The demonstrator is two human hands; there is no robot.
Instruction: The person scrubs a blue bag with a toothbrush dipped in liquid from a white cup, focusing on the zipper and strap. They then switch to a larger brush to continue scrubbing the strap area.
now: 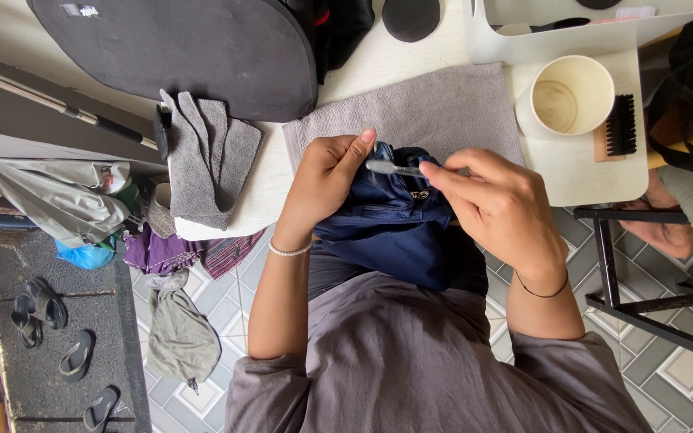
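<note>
Left hand [326, 180] pins the navy fabric bag [391, 228]; right hand [487, 196] pinches a small clear-bristled brush [391, 167] — hard scrubbing might fray stitching.

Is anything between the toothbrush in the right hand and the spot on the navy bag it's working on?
Nothing visible. The right hand holds the small toothbrush with its head directly on the navy bag. The left hand grips the bag's top edge just beside the bristles, thumb next to the brush, not across it.
</note>
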